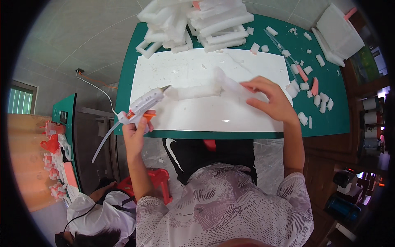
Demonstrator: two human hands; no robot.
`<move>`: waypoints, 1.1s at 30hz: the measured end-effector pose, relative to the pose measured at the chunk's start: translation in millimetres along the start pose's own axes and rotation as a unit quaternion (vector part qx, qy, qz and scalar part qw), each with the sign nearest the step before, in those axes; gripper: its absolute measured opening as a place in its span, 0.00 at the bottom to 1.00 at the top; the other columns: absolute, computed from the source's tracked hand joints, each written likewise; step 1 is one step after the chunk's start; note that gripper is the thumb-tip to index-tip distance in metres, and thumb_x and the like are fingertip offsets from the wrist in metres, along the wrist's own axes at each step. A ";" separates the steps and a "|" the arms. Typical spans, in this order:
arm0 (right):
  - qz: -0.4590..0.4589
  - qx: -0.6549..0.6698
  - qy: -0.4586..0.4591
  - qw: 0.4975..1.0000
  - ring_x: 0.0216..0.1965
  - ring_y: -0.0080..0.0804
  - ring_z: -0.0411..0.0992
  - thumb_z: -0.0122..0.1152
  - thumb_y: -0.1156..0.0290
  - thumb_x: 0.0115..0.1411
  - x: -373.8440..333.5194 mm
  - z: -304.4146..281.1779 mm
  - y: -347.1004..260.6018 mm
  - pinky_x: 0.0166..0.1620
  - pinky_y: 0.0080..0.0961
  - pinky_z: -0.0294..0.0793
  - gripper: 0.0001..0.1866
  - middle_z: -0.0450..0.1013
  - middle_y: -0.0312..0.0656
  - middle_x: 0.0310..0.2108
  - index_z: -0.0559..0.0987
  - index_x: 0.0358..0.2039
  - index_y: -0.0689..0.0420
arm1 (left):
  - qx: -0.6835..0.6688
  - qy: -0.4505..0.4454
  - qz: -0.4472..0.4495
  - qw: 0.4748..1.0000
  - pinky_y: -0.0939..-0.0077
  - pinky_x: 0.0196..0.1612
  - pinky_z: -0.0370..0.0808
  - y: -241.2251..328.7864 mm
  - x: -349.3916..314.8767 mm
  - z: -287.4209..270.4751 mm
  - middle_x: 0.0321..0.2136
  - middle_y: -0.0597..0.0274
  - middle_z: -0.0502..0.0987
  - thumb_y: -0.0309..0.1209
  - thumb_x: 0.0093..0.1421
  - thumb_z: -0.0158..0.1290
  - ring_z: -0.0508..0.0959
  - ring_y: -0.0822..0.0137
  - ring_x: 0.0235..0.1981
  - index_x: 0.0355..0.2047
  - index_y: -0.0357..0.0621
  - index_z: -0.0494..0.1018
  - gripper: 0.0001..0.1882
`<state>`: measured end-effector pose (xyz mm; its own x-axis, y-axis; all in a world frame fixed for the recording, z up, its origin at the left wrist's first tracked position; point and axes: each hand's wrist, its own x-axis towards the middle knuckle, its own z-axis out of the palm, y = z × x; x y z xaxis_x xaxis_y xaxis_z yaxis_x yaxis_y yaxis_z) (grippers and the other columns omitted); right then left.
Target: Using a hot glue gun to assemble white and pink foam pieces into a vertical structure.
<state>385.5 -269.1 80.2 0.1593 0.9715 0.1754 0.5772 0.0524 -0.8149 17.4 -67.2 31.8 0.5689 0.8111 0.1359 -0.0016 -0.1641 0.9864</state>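
Observation:
My left hand [138, 128] is wrapped round a white hot glue gun [142, 106] with an orange trigger. Its metal nozzle points up and right over a white board, and a clear glue stick trails out of its back end. Between the thumb and fingers of my right hand [269, 99] is the end of a white foam strip [233, 87], tilted and slightly blurred. The strip's far end meets a second foam strip [197, 92] that lies across the board. Whether the two are joined, I cannot tell.
The white board [177, 119] lies on a green table [329, 123]. White foam frames [222, 31] are piled at the back. Foam scraps [304, 86] and clear glue sticks [279, 47] lie to the right. A white cord [101, 88] runs from a wall socket. Another person [103, 210] is at lower left.

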 end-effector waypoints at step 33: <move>0.024 -0.079 -0.088 0.993 0.41 0.26 0.74 0.70 0.68 0.56 109.3 29.1 -20.4 0.46 0.24 0.76 0.19 0.80 0.39 0.42 0.83 0.49 0.55 | -0.047 0.066 -0.051 0.995 0.78 0.29 0.71 -44.0 -25.5 -30.9 0.40 0.56 0.81 0.31 0.67 0.53 0.74 0.73 0.25 0.52 0.32 0.72 0.17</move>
<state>367.8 -157.3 100.0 0.0563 0.9980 0.0275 0.6935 -0.0193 -0.7202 -22.4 -63.3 -12.3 0.4564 0.8889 0.0388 -0.0288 -0.0288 0.9992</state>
